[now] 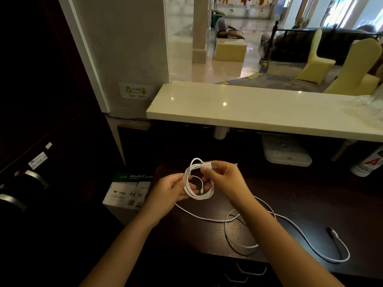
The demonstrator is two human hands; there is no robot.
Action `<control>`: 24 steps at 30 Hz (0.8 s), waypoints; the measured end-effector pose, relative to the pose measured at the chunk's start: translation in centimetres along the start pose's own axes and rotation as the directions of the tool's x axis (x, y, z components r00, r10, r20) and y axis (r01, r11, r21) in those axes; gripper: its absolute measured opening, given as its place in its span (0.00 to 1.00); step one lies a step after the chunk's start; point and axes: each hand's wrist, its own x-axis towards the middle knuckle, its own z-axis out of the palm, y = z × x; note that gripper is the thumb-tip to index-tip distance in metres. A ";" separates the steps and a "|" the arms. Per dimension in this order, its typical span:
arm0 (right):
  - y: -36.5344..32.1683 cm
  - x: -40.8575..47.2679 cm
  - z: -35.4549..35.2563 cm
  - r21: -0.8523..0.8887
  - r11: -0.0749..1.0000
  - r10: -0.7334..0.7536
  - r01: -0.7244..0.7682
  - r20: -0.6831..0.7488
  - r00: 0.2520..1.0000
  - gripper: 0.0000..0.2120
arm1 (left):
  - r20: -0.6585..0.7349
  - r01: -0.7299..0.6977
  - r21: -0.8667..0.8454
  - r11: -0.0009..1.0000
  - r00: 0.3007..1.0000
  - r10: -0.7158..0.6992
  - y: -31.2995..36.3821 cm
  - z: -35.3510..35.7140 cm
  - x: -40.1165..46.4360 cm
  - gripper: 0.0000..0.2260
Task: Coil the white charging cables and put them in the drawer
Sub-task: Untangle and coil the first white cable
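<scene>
- Head view: a dark wooden tabletop (290,193) fills the lower half, and above its far edge a pale stone ledge (259,108) juts out, shading the things stored beneath it.
- Left of the tabletop, lower down, sits a box of A4 copy paper (129,192); farther left are dark cabinet fronts with metal handles (36,178) (hard to make out in the gloom).
- Under the ledge rest a flat white case (286,151) and, at the right edge, a white bottle (366,164) with red lettering.
- At the tabletop's near edge two wire pulls (250,270) show on a dark front; whether this is the drawer, and what it contains, cannot be told.
- The left hand (172,188) grips the left side of a coiled white cable (199,183), held up above the tabletop between both hands.
- The right hand (223,177) pinches the coil's top, a white plug (210,165) lying between its fingertips and pointing left.
- The coil stands roughly upright, facing the camera, with a small connector hanging inside its ring.
- A second white cable (290,223) lies loose on the tabletop, running from below the left hand rightwards, looping once, its dark-tipped end (331,232) pointing away from the camera.
</scene>
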 end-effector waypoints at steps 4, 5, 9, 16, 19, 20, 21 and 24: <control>0.2 0.7 -0.2 0.178 0.983 0.058 -0.039 -0.102 0.993 0.05 | -0.026 0.009 0.146 0.989 1.000 -0.006 -0.6 -1.1 0.3 0.12; 0.3 0.8 -0.3 0.203 0.978 0.077 -0.055 -0.099 0.992 0.05 | -0.011 0.023 0.179 0.984 1.000 -0.021 -0.7 -1.5 0.2 0.12; 0.8 1.0 -0.7 0.197 0.975 0.115 -0.101 -0.060 0.992 0.06 | 0.127 0.040 0.384 0.922 0.987 -0.096 -0.5 -2.5 0.4 0.11; 1.4 1.1 -0.2 0.127 0.988 0.081 -0.086 0.049 0.996 0.06 | 0.126 0.035 0.181 0.983 0.990 -0.058 0.3 -1.4 1.9 0.09; 1.9 1.2 -0.4 0.144 0.984 0.104 -0.106 0.021 0.994 0.06 | 0.058 0.077 0.106 0.991 0.995 -0.084 -0.2 -0.8 2.1 0.05; 2.1 1.3 -0.5 0.149 0.983 0.107 -0.109 0.018 0.994 0.07 | 0.041 0.083 0.117 0.990 0.995 -0.088 -0.5 -0.7 2.3 0.05; 2.3 1.3 -0.6 0.151 0.982 0.110 -0.111 0.014 0.994 0.07 | 0.028 0.086 0.144 0.986 0.995 -0.091 -0.8 -0.7 2.5 0.04; 3.3 1.6 -0.5 0.171 0.977 0.133 -0.126 -0.031 0.991 0.09 | -0.026 0.087 0.238 0.967 0.996 -0.083 -2.1 -0.9 3.3 0.03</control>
